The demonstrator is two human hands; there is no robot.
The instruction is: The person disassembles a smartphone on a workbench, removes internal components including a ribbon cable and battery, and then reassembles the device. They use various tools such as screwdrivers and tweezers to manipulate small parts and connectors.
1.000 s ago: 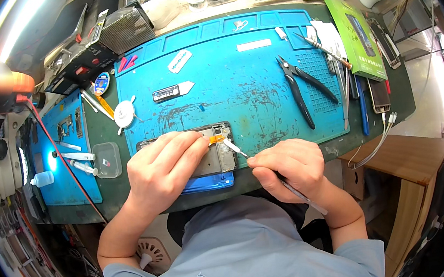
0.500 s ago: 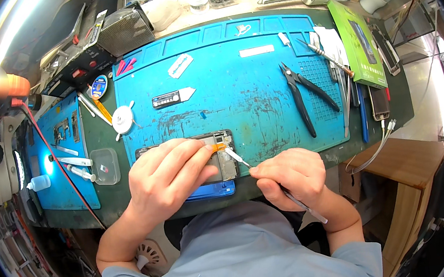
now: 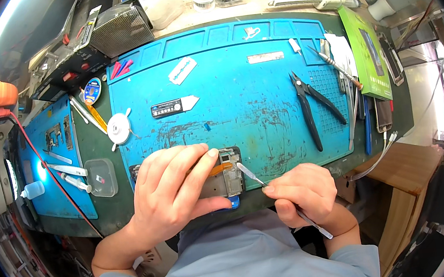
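Two bare hands meet over a phone frame (image 3: 233,185), which lies at the near edge of the blue mat (image 3: 238,93), just beyond the person's shirt (image 3: 237,268). From my end I see the left hand (image 3: 170,185) spread across the frame, thumb well apart from the fingers; I cannot tell whether it pinches anything. The right hand (image 3: 305,190) is wrapped round a thin metal tool (image 3: 250,174), its flat tip at the frame's right end, contact unclear to me. As I judge it, the uncovering is done: inner parts are bare at that end. An orange strip (image 3: 221,168) still lies across the frame, partly under the fingers. A blue piece (image 3: 234,203) juts out below.

Farther up the scuffed mat I make out black-handled cutters (image 3: 307,112) and a razor blade (image 3: 182,71). A white spool (image 3: 119,129) sits at its left edge, a green box (image 3: 368,56) off its right. Beyond the dark green bench (image 3: 112,205), a wooden cabinet (image 3: 413,160) stands at right, and a light tube (image 3: 0,35) glows upper left.
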